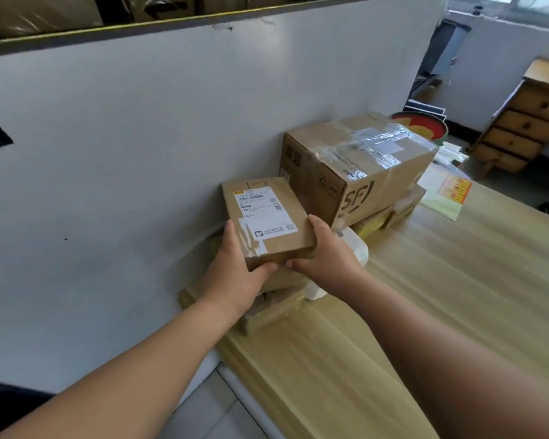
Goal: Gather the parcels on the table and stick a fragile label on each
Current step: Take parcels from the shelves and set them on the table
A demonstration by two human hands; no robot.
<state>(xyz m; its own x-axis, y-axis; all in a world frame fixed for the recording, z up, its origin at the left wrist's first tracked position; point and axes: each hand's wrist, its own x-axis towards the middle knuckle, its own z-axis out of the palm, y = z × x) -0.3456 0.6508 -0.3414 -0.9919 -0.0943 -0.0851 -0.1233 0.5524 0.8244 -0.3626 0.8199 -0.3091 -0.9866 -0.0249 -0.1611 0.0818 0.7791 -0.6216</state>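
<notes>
A small flat cardboard parcel [267, 213] with a white shipping label sits on top of a stack near the wall. My left hand [238, 270] grips its near left corner and my right hand [325, 251] grips its near right corner. Beneath it lie another brown parcel [273, 308] and a white soft package [357, 248], both partly hidden. A large taped carton [358, 166] marked "SF" stands just behind, resting on a flat box [390, 213]. A sheet of orange-red fragile labels [457, 190] lies on the table beyond the carton.
The light wooden table [441, 296] runs along a grey partition wall [124, 153] on the left. A wooden chest of drawers [526, 125] and a round red and yellow object [425, 123] stand on the floor at the far right.
</notes>
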